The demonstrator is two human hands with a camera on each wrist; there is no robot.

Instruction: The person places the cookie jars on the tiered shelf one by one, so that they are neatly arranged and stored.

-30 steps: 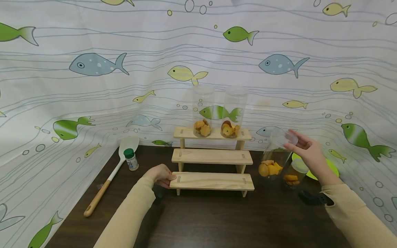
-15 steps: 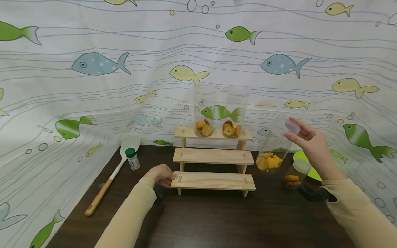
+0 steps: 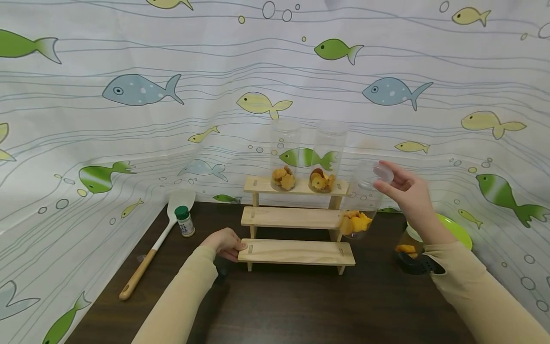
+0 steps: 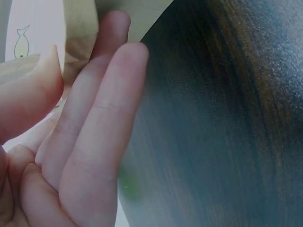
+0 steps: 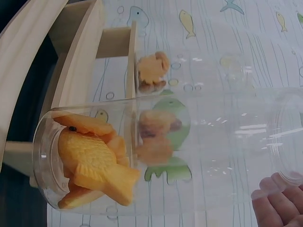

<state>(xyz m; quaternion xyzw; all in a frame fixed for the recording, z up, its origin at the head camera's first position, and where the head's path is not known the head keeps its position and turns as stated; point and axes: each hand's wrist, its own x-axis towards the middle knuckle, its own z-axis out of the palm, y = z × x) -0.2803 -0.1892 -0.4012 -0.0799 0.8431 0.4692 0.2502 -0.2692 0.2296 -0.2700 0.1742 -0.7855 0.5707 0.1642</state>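
My left hand (image 3: 224,243) grips the left end of the lowest step of a three-tier wooden stand (image 3: 296,251), thumb on top and fingers under it. By its lidded top, my right hand (image 3: 406,193) holds a tall clear jar (image 3: 365,191), tilted with its base to the left. Fish-shaped orange pastries (image 5: 92,156) lie at the bottom of this jar. In the head view its base overlaps the right end of the middle step (image 3: 296,217). Two similar clear jars, a left one (image 3: 285,148) and a right one (image 3: 331,148), stand on the top step with cookies inside.
A smaller jar (image 3: 405,251) with orange pieces stands at the right, partly hidden by my right wrist. Behind it lies a lime-green plate (image 3: 461,234). At the left are a green-capped shaker bottle (image 3: 185,224) and a long spatula (image 3: 142,274) with a wooden handle.
My right hand has lifted the tall jar and carried it left, from beside the small jar to the stand's right end. My left hand keeps its grip on the lowest step.
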